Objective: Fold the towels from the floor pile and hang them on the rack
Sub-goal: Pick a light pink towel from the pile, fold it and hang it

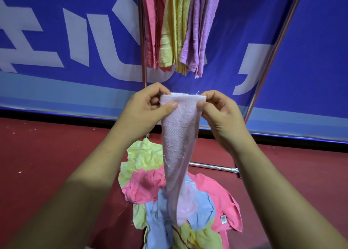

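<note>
The left hand (pixel 145 105) and right hand (pixel 220 109) each pinched a top corner of the pale pink towel (pixel 178 135); its long axis hung vertical, tapering downward over the floor pile (pixel 150 201).

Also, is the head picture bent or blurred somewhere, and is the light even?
Head view: the wide lens splays the rack poles; the pale pink towel is sharp where left hand and right hand pinch it, smeared at its lower end; light soft, even, no glare.

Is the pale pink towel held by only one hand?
No: left hand and right hand each pinch the top of the pale pink towel.
</note>
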`<action>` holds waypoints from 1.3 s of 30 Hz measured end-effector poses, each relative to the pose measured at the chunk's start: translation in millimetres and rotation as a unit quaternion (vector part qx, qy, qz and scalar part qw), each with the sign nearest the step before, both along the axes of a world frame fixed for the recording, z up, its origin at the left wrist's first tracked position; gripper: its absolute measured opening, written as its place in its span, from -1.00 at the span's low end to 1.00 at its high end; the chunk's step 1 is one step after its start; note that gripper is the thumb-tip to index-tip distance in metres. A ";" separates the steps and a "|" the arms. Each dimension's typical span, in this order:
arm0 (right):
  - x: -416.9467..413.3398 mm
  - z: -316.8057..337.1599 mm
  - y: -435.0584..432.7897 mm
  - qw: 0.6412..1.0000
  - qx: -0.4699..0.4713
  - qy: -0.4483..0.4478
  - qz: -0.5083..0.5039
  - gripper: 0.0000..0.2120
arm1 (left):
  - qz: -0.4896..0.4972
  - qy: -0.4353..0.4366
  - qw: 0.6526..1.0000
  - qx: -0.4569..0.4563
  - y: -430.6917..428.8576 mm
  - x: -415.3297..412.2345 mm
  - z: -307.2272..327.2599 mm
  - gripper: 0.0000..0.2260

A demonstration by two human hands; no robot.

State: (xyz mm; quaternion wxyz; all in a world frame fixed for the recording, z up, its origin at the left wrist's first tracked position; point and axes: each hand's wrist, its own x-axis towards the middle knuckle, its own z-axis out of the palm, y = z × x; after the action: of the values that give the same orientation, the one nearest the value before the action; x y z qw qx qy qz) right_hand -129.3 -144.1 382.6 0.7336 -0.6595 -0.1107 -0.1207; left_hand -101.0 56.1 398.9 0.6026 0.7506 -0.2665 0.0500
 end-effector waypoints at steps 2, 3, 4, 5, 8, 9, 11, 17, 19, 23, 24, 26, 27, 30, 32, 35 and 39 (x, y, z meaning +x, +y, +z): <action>1.4 0.9 3.1 0.998 0.059 0.016 0.010 -0.91 | 0.008 -0.014 1.000 -0.017 -2.4 -1.4 0.8 -0.87; 0.9 1.5 3.7 0.995 0.089 0.027 0.022 -0.85 | 0.009 -0.020 1.000 -0.023 -2.8 -1.7 1.3 -0.88; 0.0 2.0 3.2 0.992 0.112 0.041 0.042 -0.79 | 0.009 -0.025 0.999 -0.028 -3.2 -2.1 2.0 -0.88; -1.3 2.3 2.9 0.989 0.119 0.058 0.071 -0.73 | 0.009 -0.028 0.999 -0.033 -3.6 -2.6 2.5 -0.87; -6.1 -0.8 2.6 0.986 0.061 0.087 0.126 -0.67 | 0.007 -0.024 0.999 -0.040 -4.5 -4.9 2.3 -0.85; -6.8 -0.8 3.4 0.987 0.056 0.090 0.117 -0.71 | 0.005 -0.020 0.999 -0.039 -4.8 -5.4 1.7 -0.84; -5.7 -0.7 2.5 0.990 0.071 0.088 0.079 -0.84 | 0.002 -0.003 0.999 -0.044 -6.1 -5.7 -0.1 -0.82; -6.7 8.5 -0.2 0.997 0.060 0.020 0.045 -0.91 | -0.066 0.140 0.988 0.000 -6.6 -8.5 -4.1 -0.62; -7.4 10.2 -1.9 0.997 0.058 0.014 0.042 -0.89 | -0.089 0.163 0.974 0.131 -2.8 -8.1 -13.9 -0.68; -5.1 13.6 -5.2 0.995 0.096 0.038 0.011 -0.92 | -0.105 0.181 0.974 0.082 -5.5 -11.6 -22.5 -0.79; -4.3 14.4 -5.9 0.992 0.118 0.050 0.009 -0.95 | -0.106 0.179 0.977 0.051 -7.5 -13.1 -21.1 -0.81; -4.2 15.8 -7.2 0.985 0.152 0.078 0.020 -0.95 | -0.093 0.177 0.980 -0.018 -12.0 -13.7 -18.5 -0.81; -2.9 15.0 -7.9 0.981 0.167 0.090 0.028 -0.97 | -0.079 0.176 0.980 -0.048 -13.7 -12.4 -18.6 -0.81; -1.0 9.6 -4.2 0.974 0.165 0.132 0.085 -0.80 | -0.030 0.176 0.977 -0.115 -17.9 -10.5 -17.2 -0.82; -0.7 2.4 -2.2 0.967 0.143 0.162 0.132 -0.42 | 0.000 0.170 0.975 -0.143 -20.5 -10.1 -14.5 -0.79; -2.3 -4.1 -4.3 0.969 0.088 0.184 0.140 -0.56 | 0.042 0.152 0.978 -0.140 -23.1 -8.7 -12.7 -0.78; -4.8 -5.5 -1.5 0.982 0.022 0.156 0.102 -0.75 | 0.068 0.126 0.987 -0.076 -26.5 -12.4 -10.6 -0.83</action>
State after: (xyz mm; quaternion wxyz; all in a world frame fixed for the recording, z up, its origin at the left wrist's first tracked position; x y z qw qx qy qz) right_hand -134.1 -145.6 377.1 0.7649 -0.6391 -0.0583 0.0566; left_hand -113.3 29.6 388.4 0.6816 0.7194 -0.1328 0.0159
